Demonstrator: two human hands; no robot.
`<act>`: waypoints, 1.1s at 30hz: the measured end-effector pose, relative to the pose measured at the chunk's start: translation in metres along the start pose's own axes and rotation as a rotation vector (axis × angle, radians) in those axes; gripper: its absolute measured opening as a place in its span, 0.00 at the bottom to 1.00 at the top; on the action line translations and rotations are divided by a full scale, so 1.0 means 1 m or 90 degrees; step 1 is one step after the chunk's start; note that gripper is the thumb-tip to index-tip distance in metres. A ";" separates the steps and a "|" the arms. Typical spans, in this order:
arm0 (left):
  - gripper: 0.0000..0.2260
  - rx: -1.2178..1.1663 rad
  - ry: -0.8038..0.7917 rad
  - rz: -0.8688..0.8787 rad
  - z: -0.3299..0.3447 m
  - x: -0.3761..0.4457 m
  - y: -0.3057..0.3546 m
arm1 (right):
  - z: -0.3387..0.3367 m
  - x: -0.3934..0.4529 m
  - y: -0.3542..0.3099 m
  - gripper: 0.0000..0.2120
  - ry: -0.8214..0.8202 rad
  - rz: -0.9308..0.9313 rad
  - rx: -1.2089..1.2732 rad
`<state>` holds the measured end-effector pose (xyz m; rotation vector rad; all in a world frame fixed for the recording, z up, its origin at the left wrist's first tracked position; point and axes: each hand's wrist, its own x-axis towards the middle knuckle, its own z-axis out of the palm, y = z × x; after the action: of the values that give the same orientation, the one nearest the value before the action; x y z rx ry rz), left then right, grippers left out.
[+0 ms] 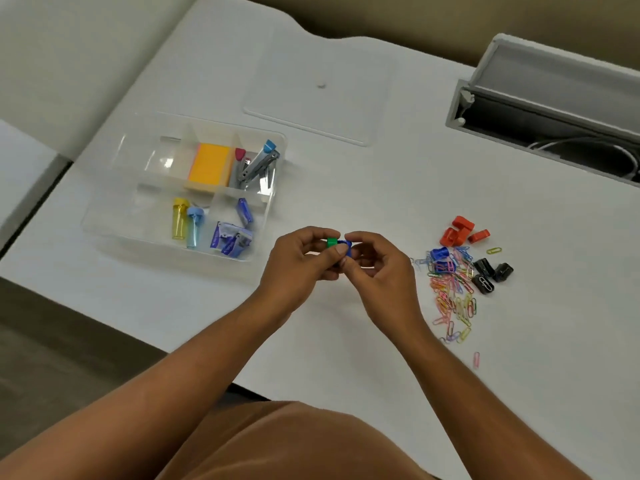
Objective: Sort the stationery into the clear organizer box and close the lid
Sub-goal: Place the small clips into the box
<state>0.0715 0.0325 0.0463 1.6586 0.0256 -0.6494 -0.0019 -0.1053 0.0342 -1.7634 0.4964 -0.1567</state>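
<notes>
The clear organizer box [104, 216] lies open at the left, holding orange sticky notes [210, 164], staple removers [258, 161], two small tubes [185, 221] and blue staple boxes [235, 233]. Its clear lid [311, 109] lies flat behind it. Over the table's middle my left hand [298, 261] and my right hand [377, 268] meet, both pinching a small green sharpener [331, 242] and a blue sharpener [346, 245] between the fingertips. To the right lie red sharpeners [459, 230], black sharpeners [490, 273], another blue one [440, 256] and a heap of coloured paper clips [453, 296].
A grey cable tray [540, 109] with its flap up sits at the back right, wires inside. The white table's front edge [207, 362] runs diagonally below my forearms. A stray pink clip [476, 359] lies near that edge.
</notes>
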 end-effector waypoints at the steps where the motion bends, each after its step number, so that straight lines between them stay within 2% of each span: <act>1: 0.12 0.015 0.012 0.012 -0.014 -0.001 -0.001 | 0.012 0.001 -0.005 0.12 -0.011 -0.004 -0.001; 9: 0.12 0.163 0.163 0.092 -0.154 -0.005 -0.014 | 0.126 0.009 -0.045 0.15 -0.091 0.013 -0.035; 14: 0.12 0.182 0.247 0.110 -0.243 0.008 -0.017 | 0.191 0.013 -0.064 0.15 -0.110 0.031 -0.048; 18: 0.12 0.340 0.262 0.162 -0.295 0.022 -0.017 | 0.233 0.023 -0.077 0.14 -0.119 0.040 -0.065; 21: 0.14 0.556 0.276 0.189 -0.318 0.034 -0.022 | 0.259 0.034 -0.086 0.13 -0.125 0.028 -0.093; 26: 0.11 0.744 0.245 0.199 -0.332 0.042 -0.027 | 0.295 0.056 -0.097 0.12 -0.112 -0.053 -0.246; 30: 0.13 0.734 0.277 0.219 -0.338 0.040 -0.029 | 0.321 0.072 -0.098 0.04 -0.135 -0.142 -0.385; 33: 0.10 0.693 0.282 0.217 -0.339 0.038 -0.028 | 0.328 0.081 -0.098 0.06 -0.173 -0.141 -0.454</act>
<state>0.2270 0.3360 0.0215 2.7415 -0.3396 0.0386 0.2145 0.1724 0.0316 -2.4915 0.1556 0.1253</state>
